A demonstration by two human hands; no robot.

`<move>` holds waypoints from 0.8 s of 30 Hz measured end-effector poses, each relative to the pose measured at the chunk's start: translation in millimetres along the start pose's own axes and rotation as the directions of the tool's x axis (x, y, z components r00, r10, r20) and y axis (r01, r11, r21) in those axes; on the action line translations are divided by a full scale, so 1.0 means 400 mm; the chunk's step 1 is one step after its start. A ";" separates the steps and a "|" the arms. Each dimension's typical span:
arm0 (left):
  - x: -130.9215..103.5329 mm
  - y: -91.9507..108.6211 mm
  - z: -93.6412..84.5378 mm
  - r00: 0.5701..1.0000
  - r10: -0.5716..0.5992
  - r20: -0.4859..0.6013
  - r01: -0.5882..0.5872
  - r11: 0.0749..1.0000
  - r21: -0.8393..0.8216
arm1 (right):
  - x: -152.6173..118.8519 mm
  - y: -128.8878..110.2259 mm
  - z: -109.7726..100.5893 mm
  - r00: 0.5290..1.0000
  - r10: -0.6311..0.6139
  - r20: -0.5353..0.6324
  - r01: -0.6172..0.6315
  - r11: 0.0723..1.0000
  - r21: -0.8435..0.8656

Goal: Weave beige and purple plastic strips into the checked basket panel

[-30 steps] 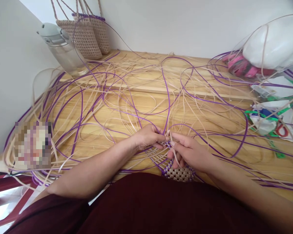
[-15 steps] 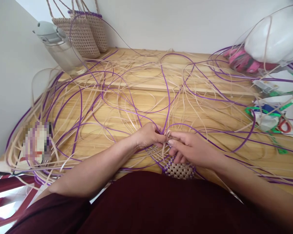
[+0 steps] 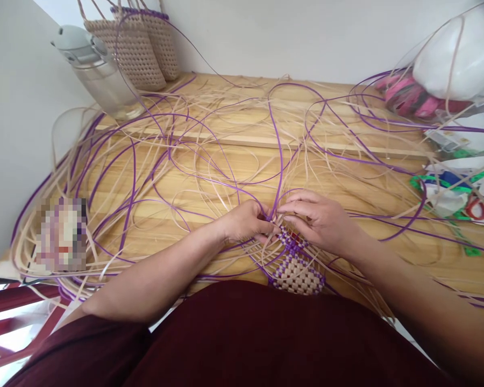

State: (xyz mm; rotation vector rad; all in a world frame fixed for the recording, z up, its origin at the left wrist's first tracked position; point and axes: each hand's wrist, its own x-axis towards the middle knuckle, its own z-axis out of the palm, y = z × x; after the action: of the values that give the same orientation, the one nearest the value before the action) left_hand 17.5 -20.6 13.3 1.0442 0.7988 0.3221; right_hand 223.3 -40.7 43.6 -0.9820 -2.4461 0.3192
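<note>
A small woven piece (image 3: 298,274) of beige and purple strips lies at the table's near edge, against my dark red shirt. Long loose strips fan out from it. My left hand (image 3: 248,221) is closed at its upper left edge, thumb and fingers pinching the weaving strips where purple and beige ones meet. My right hand (image 3: 320,217) is over the upper right edge, its fingers bent and thumb near the forefinger by a thin strip. A purple strip (image 3: 280,156) rises from between the hands and loops toward the back.
Loose strips cover much of the wooden table (image 3: 242,164). At the back left stand a clear bottle (image 3: 105,86) with a grey lid and woven bags (image 3: 125,51). A white bundle (image 3: 447,59), a pink item (image 3: 411,97) and green-edged packets (image 3: 447,183) are at right.
My right hand has moved up and off the woven piece, its fingers less curled, so more of the purple pattern shows. My left hand keeps its pinch in nearly the same place.
</note>
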 end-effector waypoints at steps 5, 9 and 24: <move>0.000 -0.006 -0.005 0.998 0.057 0.020 -0.058 0.998 0.037 | 0.008 -0.006 -0.010 1.000 0.006 0.030 -0.003 0.998 -0.070; -0.001 -0.003 -0.005 0.998 0.063 0.015 -0.063 0.998 0.019 | 0.006 0.018 -0.016 0.998 0.021 0.063 -0.009 0.983 -0.186; -0.003 0.000 0.012 0.997 0.012 -0.076 -0.013 1.000 -0.011 | -0.023 -0.051 -0.075 0.984 -0.098 0.148 0.098 0.995 0.010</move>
State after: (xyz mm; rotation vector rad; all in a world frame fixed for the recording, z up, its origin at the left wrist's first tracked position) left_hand 20.3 -24.5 15.0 1.0310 0.8582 0.3785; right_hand 232.7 -60.7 73.9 -0.8609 -2.6170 0.3730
